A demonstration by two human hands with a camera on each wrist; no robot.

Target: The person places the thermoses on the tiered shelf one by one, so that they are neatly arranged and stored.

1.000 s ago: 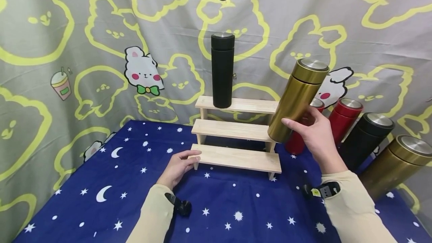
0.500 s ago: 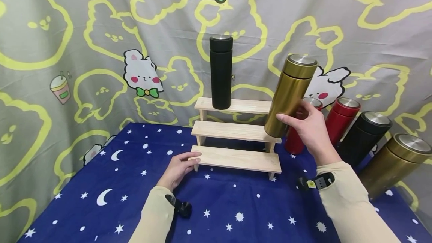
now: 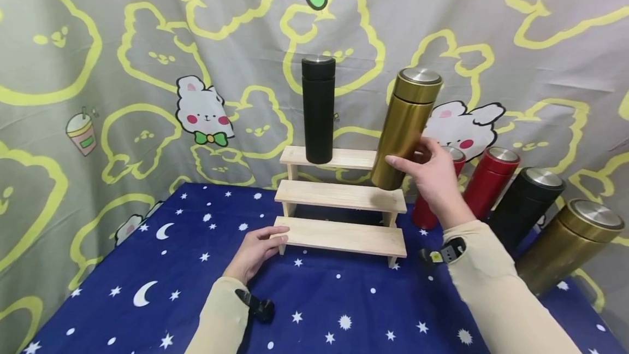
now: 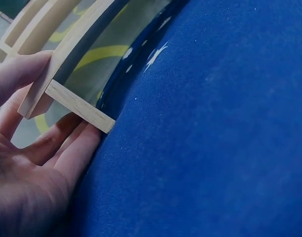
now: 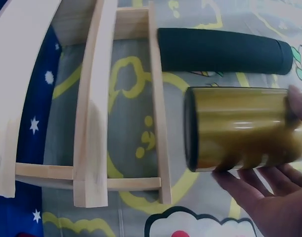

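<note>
My right hand (image 3: 437,179) grips a gold thermos flask (image 3: 405,130) around its lower half, slightly tilted. Its base hangs in the air in front of the right part of the top step of a three-step wooden display stand (image 3: 339,236). In the right wrist view the gold flask's base (image 5: 191,131) is apart from the top board (image 5: 158,98). A black thermos flask (image 3: 318,113) stands upright on the top step, left of the gold one. My left hand (image 3: 255,250) holds the left end of the bottom step, its thumb (image 4: 24,71) against the board and other fingers by the leg.
To the right stand two red flasks (image 3: 493,179), another black flask (image 3: 526,206) and another gold flask (image 3: 570,247). My right hand partly hides the nearer red one. A blue star-patterned cloth (image 3: 196,283) covers the table, and a patterned curtain (image 3: 147,53) hangs behind.
My right hand has carried the gold flask leftward and a little up, from beside the stand's right end to over its right part. The flask is more upright. My left hand stays on the stand.
</note>
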